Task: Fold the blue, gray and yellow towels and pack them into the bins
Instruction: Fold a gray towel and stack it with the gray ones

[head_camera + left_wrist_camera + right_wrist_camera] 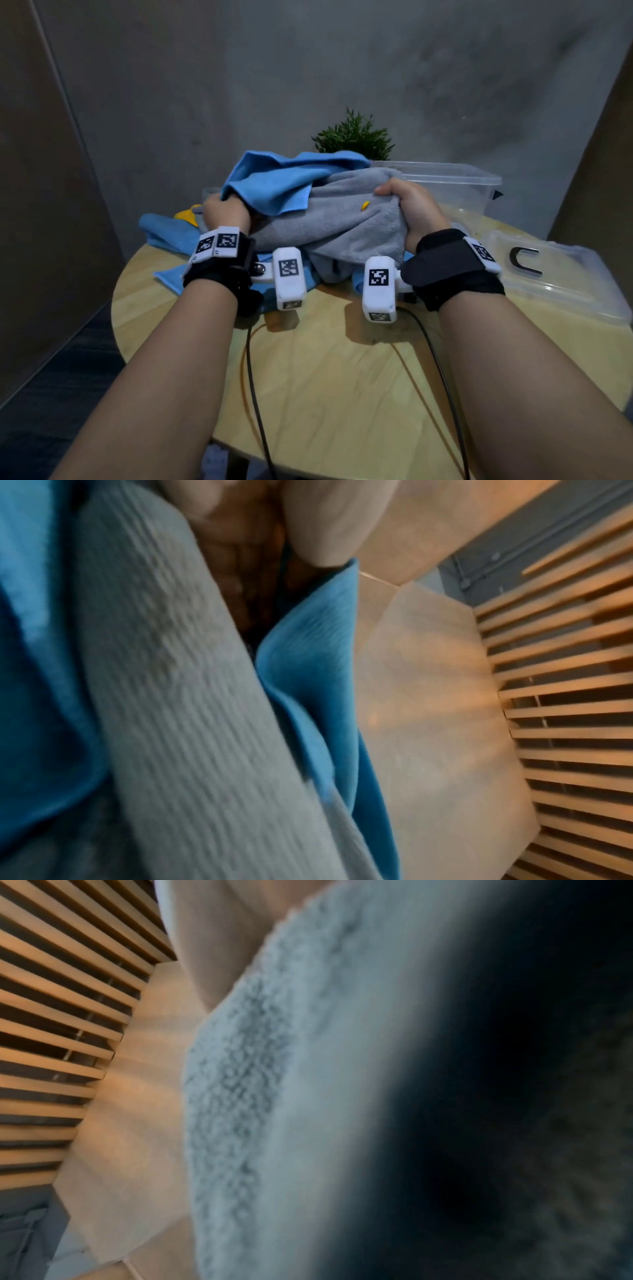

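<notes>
Both hands are curled tight on the soft fluffy gray towel [342, 219]: the left hand [226, 210] on one end, the right hand [409, 205] on the other. A thin blue cloth [274, 178] lies draped over it just above the left hand, maybe pinched too. Pulling could drag it off the round wooden table [342, 359].

Both arms reach forward — left hand [224, 210] and right hand [409, 209] clenched, knuckles up.
</notes>
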{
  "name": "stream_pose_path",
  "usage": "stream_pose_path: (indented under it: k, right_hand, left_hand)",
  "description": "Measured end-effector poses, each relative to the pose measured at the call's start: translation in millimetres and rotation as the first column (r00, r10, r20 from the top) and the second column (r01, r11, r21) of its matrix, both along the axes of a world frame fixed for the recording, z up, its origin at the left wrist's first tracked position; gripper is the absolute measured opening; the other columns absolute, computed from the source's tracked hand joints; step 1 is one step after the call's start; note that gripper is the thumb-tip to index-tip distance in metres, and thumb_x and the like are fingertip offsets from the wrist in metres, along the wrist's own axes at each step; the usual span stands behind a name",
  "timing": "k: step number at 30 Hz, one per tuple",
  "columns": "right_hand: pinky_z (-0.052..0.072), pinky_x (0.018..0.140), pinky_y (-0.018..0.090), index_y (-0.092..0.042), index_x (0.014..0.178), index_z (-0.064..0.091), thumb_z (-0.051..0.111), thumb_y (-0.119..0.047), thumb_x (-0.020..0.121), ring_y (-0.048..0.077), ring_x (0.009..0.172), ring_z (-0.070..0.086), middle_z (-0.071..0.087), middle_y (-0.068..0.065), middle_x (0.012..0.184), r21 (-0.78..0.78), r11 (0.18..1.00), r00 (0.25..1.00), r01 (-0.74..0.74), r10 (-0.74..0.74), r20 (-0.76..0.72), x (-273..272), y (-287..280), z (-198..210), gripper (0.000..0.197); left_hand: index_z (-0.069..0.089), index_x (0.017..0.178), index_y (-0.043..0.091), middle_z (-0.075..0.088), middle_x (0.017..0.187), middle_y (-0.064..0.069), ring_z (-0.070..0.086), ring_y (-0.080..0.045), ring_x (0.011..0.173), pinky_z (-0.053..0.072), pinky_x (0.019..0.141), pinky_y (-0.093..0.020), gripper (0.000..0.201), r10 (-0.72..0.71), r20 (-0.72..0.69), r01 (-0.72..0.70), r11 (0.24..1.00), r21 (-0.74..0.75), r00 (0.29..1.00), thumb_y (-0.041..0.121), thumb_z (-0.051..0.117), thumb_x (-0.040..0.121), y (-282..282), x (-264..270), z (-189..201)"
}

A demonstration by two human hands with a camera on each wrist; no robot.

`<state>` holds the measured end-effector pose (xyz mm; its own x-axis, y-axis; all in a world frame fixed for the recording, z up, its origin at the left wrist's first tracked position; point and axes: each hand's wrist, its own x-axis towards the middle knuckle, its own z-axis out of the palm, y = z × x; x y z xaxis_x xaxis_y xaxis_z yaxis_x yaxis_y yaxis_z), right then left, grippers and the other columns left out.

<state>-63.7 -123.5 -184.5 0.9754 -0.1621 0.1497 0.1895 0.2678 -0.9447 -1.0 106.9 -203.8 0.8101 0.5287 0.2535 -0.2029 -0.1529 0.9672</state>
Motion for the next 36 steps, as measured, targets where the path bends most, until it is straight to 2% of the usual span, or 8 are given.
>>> stream_pose_path:
  k: [5,10,13,15,18,22,30,36]
  right_hand:
    - [0.053,0.062,0.032,-0.002,0.105,0.054,0.052,-0.014,0.088,0.029,0.069,0.059,0.058,0.016,0.085,0.243,0.970,1.000,-0.004,0.004,-0.001,2,-6,-1,0.020]
    - [0.054,0.073,0.034,-0.001,0.116,0.057,0.053,-0.021,0.091,0.028,0.087,0.063,0.063,0.017,0.099,0.257,0.965,0.999,-0.047,0.052,-0.010,0,-12,-2,0.032]
    - [0.056,0.080,0.040,0.005,0.136,0.043,0.062,-0.015,0.081,0.033,0.104,0.060,0.055,0.027,0.126,0.194,0.980,0.999,-0.039,0.042,-0.010,-1,-6,-2,0.062]
    - [0.056,0.079,0.041,0.004,0.136,0.042,0.064,-0.010,0.079,0.033,0.103,0.061,0.056,0.027,0.125,0.163,0.984,0.997,-0.070,0.067,0.024,-1,-4,0,0.063]
    - [0.057,0.076,0.039,0.000,0.135,0.043,0.058,0.003,0.083,0.029,0.097,0.063,0.061,0.020,0.115,0.032,0.987,0.984,-0.157,0.153,0.095,-1,0,2,0.053]
    - [0.056,0.078,0.036,0.005,0.133,0.042,0.058,0.012,0.077,0.026,0.094,0.065,0.062,0.019,0.112,-0.113,0.954,0.940,-0.279,0.295,0.170,-7,15,5,0.058]
    - [0.054,0.081,0.036,-0.010,0.119,0.049,0.046,0.025,0.077,0.022,0.090,0.064,0.064,0.010,0.101,-0.289,0.931,0.949,-0.223,0.274,0.153,-8,13,6,0.055]
    - [0.054,0.080,0.039,-0.008,0.108,0.055,0.044,0.024,0.076,0.025,0.088,0.064,0.066,0.012,0.094,-0.162,0.982,0.979,-0.094,0.120,0.164,-3,1,4,0.047]
  left_hand:
    - [0.034,0.141,0.005,0.042,0.142,-0.019,0.038,-0.032,0.130,0.024,0.096,-0.027,0.046,-0.024,-0.108,0.026,1.000,0.012,0.994,0.005,0.038,0.094,2,1,-5]
    - [0.014,0.151,0.024,0.028,0.150,-0.018,0.030,-0.033,0.135,0.021,0.110,-0.037,0.062,0.002,-0.186,0.017,0.995,0.097,0.982,0.006,0.034,0.095,9,-5,-7]
    - [0.025,0.145,0.042,0.032,0.137,-0.010,0.035,-0.029,0.123,0.026,0.108,-0.040,0.078,0.287,0.003,-0.285,0.951,0.121,0.958,-0.002,0.037,0.083,2,-22,9]
    - [0.038,0.142,0.031,0.038,0.128,-0.012,0.041,-0.028,0.115,0.030,0.103,-0.037,0.078,0.354,0.281,-0.405,0.902,0.149,0.892,-0.003,0.043,0.072,-10,-32,20]
    - [0.059,0.117,0.006,0.049,0.104,-0.003,0.050,-0.010,0.096,0.042,0.091,-0.027,0.054,-0.064,0.661,-0.122,0.965,0.232,0.748,0.000,0.044,0.065,-40,-39,22]
    - [0.063,0.094,0.014,0.053,0.081,0.003,0.047,0.002,0.069,0.038,0.067,-0.010,0.014,-0.587,0.397,0.312,0.760,0.571,0.705,0.021,0.064,0.082,-74,-54,21]
    - [0.052,0.073,0.019,0.051,0.065,0.004,0.045,-0.006,0.055,0.039,0.053,-0.017,0.019,-0.578,0.277,0.481,0.805,0.346,0.768,0.018,0.065,0.088,-62,-41,11]
    - [0.052,0.064,0.014,0.051,0.049,0.002,0.043,-0.005,0.040,0.040,0.048,-0.021,0.027,-0.499,0.189,0.451,0.858,0.245,0.846,0.013,0.060,0.090,-52,-27,5]
